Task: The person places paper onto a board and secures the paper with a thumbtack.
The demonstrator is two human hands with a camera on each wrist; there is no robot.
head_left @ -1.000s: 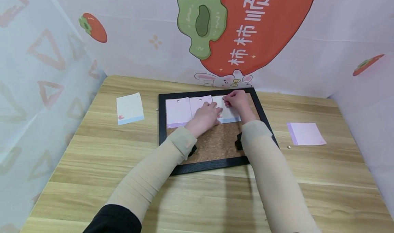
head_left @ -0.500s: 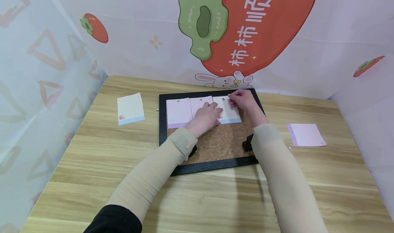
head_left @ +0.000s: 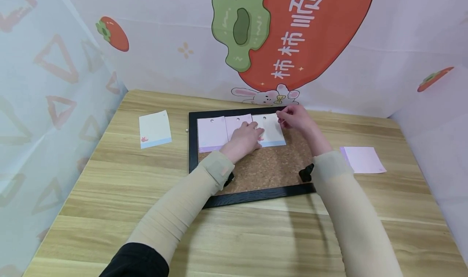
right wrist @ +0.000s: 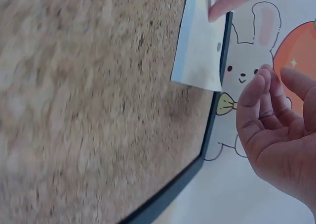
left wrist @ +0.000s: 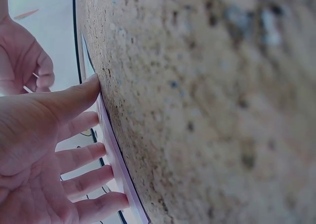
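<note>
Speckled brown cork board [head_left: 268, 167] in a black frame [head_left: 192, 147]. Pinned notes: pale pink with lilac strip [head_left: 212, 133], white with light-blue strip [head_left: 272, 131]. Cream note card [head_left: 154, 128] with blue edge, tiny pink mark. Lilac-pink sticky pad [head_left: 363, 159]. Light striped wood-grain table [head_left: 256, 236]. Beige sleeves [head_left: 183, 208], black cuff.

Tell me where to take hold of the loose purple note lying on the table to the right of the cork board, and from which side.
Take the purple note by its right edge, coming from the right with the right hand. It lies flat on the table, so slide a fingertip under a corner, probably the near right one, to lift it, then pinch. The darker strip along its left edge may be the sticky part, so a grip opposite it looks safer.
</note>
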